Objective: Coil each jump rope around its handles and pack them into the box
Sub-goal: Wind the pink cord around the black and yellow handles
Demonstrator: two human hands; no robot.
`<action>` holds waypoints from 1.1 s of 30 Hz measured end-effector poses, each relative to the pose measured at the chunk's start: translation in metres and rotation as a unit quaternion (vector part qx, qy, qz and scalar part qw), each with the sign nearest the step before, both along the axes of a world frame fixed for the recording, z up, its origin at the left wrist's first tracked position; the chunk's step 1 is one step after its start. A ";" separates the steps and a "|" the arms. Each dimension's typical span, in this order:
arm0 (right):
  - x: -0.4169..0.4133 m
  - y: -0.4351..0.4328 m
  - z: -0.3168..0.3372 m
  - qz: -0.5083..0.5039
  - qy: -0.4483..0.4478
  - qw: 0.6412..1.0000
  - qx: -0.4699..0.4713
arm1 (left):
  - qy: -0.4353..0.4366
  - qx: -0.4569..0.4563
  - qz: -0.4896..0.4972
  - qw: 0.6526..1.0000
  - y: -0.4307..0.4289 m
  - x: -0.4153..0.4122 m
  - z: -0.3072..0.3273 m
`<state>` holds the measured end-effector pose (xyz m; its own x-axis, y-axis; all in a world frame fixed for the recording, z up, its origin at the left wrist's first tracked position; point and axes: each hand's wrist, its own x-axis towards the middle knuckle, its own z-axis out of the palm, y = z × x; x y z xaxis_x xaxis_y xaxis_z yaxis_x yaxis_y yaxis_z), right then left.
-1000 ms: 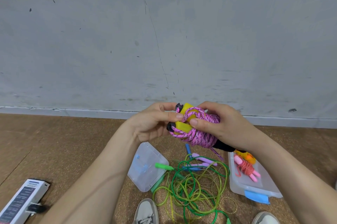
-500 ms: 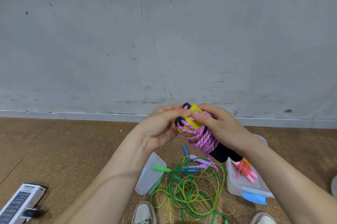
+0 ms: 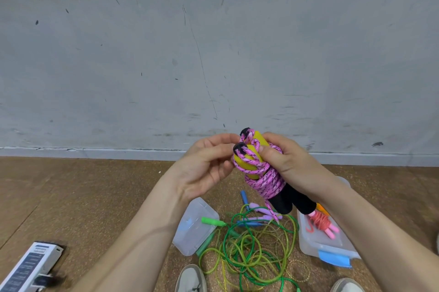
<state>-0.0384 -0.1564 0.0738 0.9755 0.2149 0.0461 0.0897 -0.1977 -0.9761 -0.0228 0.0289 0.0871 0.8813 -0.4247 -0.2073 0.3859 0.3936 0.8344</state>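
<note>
I hold a jump rope bundle [image 3: 267, 182] in front of me: pink-and-black cord wound round two yellow handles with black lower ends. My right hand [image 3: 287, 161] grips the bundle from the right, its thumb pressing a cord loop against the yellow part. The thumb and forefinger of my left hand [image 3: 206, 166] pinch the cord at the handles' black tips. A clear plastic box [image 3: 308, 242] with a blue latch lies on the floor at lower right, and a coiled red-pink rope [image 3: 322, 223] lies in it.
Tangled green and yellow ropes [image 3: 249, 251] sprawl on the cork floor, with purple and blue handles [image 3: 251, 212] at their far side. The clear lid [image 3: 194, 227] lies left of them. A white carton [image 3: 31, 265] sits at lower left. My shoes [image 3: 190, 277] show at the bottom edge, and a grey wall stands ahead.
The bundle has tilted more upright, its black ends now pointing down toward the box. My left fingers have shifted to the handle tips. The right thumb has moved onto a cord loop.
</note>
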 end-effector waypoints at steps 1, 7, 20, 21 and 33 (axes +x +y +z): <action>0.000 -0.001 0.001 0.000 0.000 1.000 -0.016 | -0.008 0.008 0.004 1.000 0.000 0.001 -0.001; 0.002 -0.010 0.002 -0.033 -0.069 0.971 -0.225 | -0.075 0.126 -0.012 0.989 -0.005 -0.003 0.011; -0.007 0.006 0.005 -0.102 -0.180 0.915 -0.347 | -0.064 0.265 0.059 0.960 -0.014 0.004 0.007; -0.008 0.008 0.004 -0.100 -0.178 0.911 -0.357 | -0.071 0.280 0.064 0.955 -0.014 0.004 0.006; 0.000 0.004 0.002 -0.012 -0.030 0.999 -0.007 | 0.082 0.018 0.031 0.996 -0.017 0.004 -0.003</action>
